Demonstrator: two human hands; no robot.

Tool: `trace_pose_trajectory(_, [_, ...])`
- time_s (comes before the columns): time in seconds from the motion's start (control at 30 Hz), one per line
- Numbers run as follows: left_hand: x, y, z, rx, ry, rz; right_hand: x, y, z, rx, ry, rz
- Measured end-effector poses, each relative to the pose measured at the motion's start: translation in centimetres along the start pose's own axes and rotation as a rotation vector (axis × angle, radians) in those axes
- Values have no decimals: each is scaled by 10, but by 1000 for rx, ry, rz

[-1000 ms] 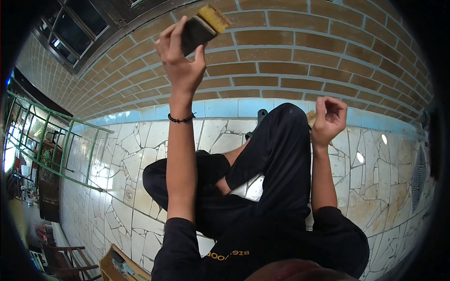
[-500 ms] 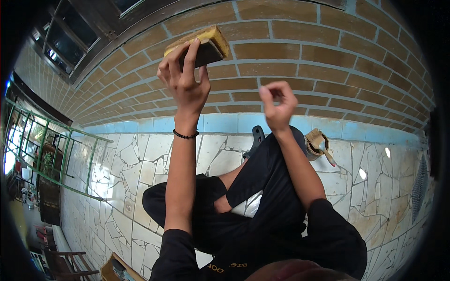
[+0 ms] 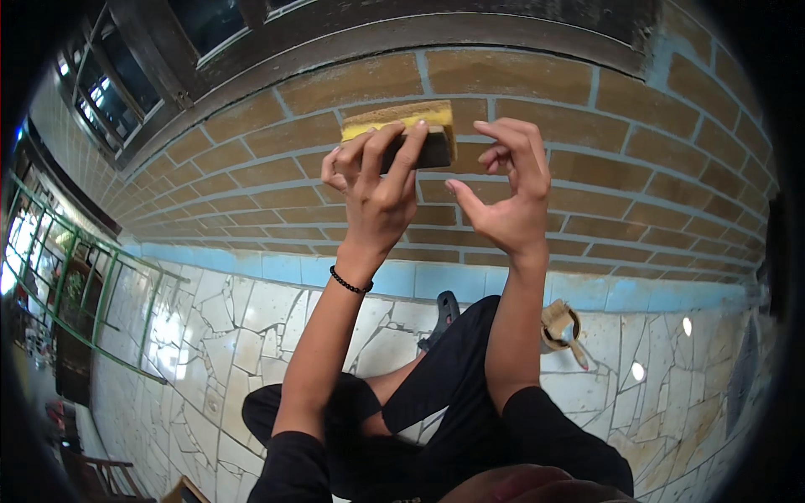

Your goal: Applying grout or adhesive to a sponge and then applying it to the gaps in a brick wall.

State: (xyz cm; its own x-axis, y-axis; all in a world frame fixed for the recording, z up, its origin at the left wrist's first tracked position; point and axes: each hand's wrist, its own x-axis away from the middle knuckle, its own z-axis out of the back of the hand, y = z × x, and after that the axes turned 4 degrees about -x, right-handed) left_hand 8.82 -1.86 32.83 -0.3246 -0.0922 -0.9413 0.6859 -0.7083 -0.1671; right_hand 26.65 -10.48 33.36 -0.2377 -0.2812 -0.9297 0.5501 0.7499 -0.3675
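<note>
Pinching the yellow-and-dark rectangular sponge block (image 3: 401, 134) against the brown brick wall (image 3: 637, 168), the left hand (image 3: 377, 197) risks dropping it if its fingers loosen, while the right hand (image 3: 503, 197) hovers open, empty.

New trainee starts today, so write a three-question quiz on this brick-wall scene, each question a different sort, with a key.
1. True or false: the left hand holds the yellow-and-dark sponge block against the brick wall.
2. Multiple choice: the right hand is
A. gripping the block
B. open beside the block, holding nothing
C. resting on the floor
3. Fill in: a brush lies on the cracked-tile ____, right of the person's black-trousered knee.

Key
1. True; the fingers wrap over its front.
2. B
3. floor
</note>
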Motion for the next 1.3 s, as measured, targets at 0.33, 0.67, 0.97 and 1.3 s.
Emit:
trace_pose_trajectory(0.33, [17, 4, -39, 28, 25, -42, 11, 39, -17, 162, -66, -79])
trace_pose_trajectory(0.67, [11, -12, -42, 180, 116, 45, 1, 40, -23, 123, -41, -1])
trace_pose_trajectory(0.97, [16, -18, -53, 271, 110, 70, 2, 49, -33, 174, -31, 10])
trace_pose_trajectory(1.3, [13, -21, -62, 265, 104, 60, 4, 60, -38, 222, 17, 39])
